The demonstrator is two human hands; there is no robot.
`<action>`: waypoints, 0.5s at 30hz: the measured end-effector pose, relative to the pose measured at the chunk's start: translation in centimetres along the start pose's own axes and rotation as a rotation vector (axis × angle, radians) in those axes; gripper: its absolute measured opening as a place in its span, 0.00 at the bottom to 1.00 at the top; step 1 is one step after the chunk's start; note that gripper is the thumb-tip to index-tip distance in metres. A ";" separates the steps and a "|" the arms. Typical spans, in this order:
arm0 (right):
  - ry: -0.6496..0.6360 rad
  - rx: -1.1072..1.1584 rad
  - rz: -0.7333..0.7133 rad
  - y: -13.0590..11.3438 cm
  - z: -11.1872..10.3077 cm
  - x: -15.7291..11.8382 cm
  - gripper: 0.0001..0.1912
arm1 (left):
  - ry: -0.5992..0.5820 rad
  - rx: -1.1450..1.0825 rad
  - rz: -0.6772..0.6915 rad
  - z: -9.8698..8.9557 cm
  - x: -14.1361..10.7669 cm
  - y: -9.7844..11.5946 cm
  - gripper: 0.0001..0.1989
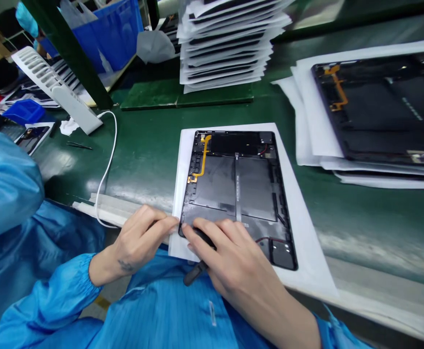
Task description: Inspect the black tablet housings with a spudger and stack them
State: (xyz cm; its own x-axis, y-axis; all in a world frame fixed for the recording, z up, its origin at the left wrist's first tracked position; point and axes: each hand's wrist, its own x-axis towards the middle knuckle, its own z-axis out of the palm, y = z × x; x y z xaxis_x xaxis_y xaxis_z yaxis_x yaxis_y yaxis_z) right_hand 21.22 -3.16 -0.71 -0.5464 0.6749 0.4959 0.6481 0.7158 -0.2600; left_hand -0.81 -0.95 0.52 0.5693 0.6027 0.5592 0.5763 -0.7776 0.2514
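A black tablet back housing (217, 182) lies open side up on white foam sheets (306, 242), with an orange flex cable (205, 155) along its left side. My left hand (142, 237) is closed, thumb and finger pinched at the housing's near left corner; whatever is between them is hidden. Lying over the near edge of the housing, my right hand (229, 252) grips a black-handled tool (194, 274), whose end sticks out below the fingers toward my body. The tool's tip is covered, and one right fingertip touches the same corner.
More housings (382, 111) lie on foam sheets at right. A tall stack of interleaved sheets (226, 48) stands at the back. To the left are a white slotted device (57, 87) with its cable (113, 145), dark tweezers (79, 145) and a person in a blue sleeve (8, 184).
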 end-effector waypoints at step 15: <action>-0.042 -0.039 0.061 1.5 -5.0 1.6 0.23 | -0.236 0.511 0.398 -1.0 0.4 1.6 0.10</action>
State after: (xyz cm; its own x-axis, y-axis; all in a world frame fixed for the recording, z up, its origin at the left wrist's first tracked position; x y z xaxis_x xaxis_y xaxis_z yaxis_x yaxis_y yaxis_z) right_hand 23.99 -1.86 3.85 -0.5266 0.7247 0.4444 0.7005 0.6661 -0.2562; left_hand -0.30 -2.11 1.94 0.8738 0.3570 0.3302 0.4684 -0.8005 -0.3738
